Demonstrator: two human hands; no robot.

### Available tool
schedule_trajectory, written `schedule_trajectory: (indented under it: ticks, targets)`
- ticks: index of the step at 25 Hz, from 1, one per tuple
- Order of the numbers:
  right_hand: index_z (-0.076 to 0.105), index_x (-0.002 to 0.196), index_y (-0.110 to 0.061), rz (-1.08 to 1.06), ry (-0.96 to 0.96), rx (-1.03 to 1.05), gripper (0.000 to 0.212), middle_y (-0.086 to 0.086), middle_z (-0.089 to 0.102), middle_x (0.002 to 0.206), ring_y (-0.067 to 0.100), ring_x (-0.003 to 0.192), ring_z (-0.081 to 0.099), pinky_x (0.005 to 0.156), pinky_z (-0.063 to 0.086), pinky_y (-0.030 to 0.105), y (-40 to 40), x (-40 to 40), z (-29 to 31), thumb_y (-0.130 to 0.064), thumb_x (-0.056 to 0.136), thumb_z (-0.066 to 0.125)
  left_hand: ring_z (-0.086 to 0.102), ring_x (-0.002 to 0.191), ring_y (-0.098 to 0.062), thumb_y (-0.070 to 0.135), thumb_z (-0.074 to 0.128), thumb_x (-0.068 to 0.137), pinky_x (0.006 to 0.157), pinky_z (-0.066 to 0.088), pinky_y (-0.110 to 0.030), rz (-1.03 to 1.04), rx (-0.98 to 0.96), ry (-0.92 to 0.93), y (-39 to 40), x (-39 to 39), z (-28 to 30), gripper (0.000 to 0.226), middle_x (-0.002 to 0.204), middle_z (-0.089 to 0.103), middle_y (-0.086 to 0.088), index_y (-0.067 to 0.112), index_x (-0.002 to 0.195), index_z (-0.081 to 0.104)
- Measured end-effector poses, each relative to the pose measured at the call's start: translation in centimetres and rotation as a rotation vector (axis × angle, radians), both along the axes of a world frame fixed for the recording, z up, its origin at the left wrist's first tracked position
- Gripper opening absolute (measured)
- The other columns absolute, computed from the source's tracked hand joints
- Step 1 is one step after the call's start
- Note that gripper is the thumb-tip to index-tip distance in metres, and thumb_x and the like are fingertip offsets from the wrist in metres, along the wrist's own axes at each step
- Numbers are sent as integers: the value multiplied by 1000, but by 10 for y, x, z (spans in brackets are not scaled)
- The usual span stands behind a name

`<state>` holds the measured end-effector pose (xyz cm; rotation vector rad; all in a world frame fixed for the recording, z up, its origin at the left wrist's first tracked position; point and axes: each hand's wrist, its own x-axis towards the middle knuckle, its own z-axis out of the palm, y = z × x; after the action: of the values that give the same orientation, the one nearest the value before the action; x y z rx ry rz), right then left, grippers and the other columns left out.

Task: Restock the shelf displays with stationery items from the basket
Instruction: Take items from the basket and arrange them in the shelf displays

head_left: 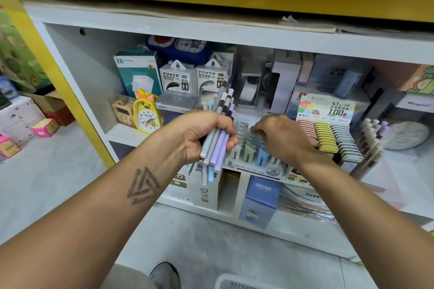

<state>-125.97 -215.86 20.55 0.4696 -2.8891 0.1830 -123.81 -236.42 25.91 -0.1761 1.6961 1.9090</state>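
My left hand (202, 131) grips a bundle of pens (219, 129) in grey, lilac and pale blue, held upright in front of the shelf. My right hand (279, 136) reaches into a display box of small lead refill cases (249, 148) on the middle shelf, its fingers curled down among the cases; I cannot tell if it holds anything. To its right stands a display (328, 136) of pink, yellow and grey refill cases. A rack of pens (373, 138) in matching pastel colours stands further right. A corner of the white basket (234, 283) shows at the bottom edge.
The white shelf unit (164, 28) holds power bank boxes (195, 78), a yellow duck clock (146, 115), a tape dispenser box and a round clock. The lower shelf has a blue CRUHRE box (260, 199). Boxes sit on the floor at the left. My shoe (164, 275) is below.
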Motion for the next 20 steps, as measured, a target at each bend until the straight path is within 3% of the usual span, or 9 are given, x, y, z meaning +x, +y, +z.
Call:
schedule_trajectory:
  ticks: [2, 4, 8, 10, 14, 16, 20]
  targets:
    - [72, 114, -13, 48, 23, 33, 34, 5, 64, 110, 29, 105, 60, 83, 52, 36, 0, 4, 4, 2, 89, 54, 59, 45, -20, -10, 56, 83, 46, 54, -24, -13, 12, 7, 5, 1, 2, 9, 59, 61, -17, -1, 79, 57]
    - [70, 120, -12, 50, 49, -125, 32, 3, 63, 114, 23, 107, 59, 85, 49, 31, 2, 14, 13, -2, 92, 57, 59, 45, -19, -8, 56, 84, 47, 54, -23, -49, 51, 0, 14, 4, 5, 10, 60, 60, -16, 0, 80, 57]
    - [75, 103, -18, -115, -305, -1099, 12, 4, 76, 92, 12, 70, 65, 64, 50, 25, 20, 45, 47, -17, 96, 65, 60, 49, -17, -7, 57, 86, 49, 55, -21, -123, 153, -23, 46, 14, 10, 8, 62, 59, -14, 1, 85, 59]
    - [77, 93, -15, -133, -396, -1334, 9, 9, 76, 85, 16, 66, 62, 65, 49, 31, 39, 64, 60, -17, 93, 68, 63, 51, -17, -7, 58, 87, 48, 55, -21, -161, 171, -29, 68, 21, 13, 8, 62, 61, -13, 0, 84, 60]
    - [74, 88, -6, -221, -433, -1484, 5, 10, 73, 76, 18, 63, 60, 65, 49, 29, 76, 94, 64, -9, 84, 74, 66, 54, -19, -8, 60, 86, 46, 54, -22, -228, 173, -41, 113, 37, 11, 6, 64, 65, -14, -2, 84, 63]
    - [71, 93, 1, -259, -441, -1524, 12, 10, 72, 73, 16, 60, 61, 58, 47, 24, 98, 105, 65, -5, 84, 73, 68, 55, -21, -6, 62, 85, 45, 54, -22, -266, 165, -46, 133, 44, 11, 5, 66, 67, -15, -2, 84, 65]
    - [68, 89, 4, -302, -347, -1725, 3, 14, 70, 69, 16, 53, 63, 48, 50, 20, 135, 117, 74, 5, 87, 65, 72, 62, -25, -2, 63, 87, 50, 57, -26, -270, 266, -90, 163, 51, 11, 7, 76, 70, -22, -7, 89, 67]
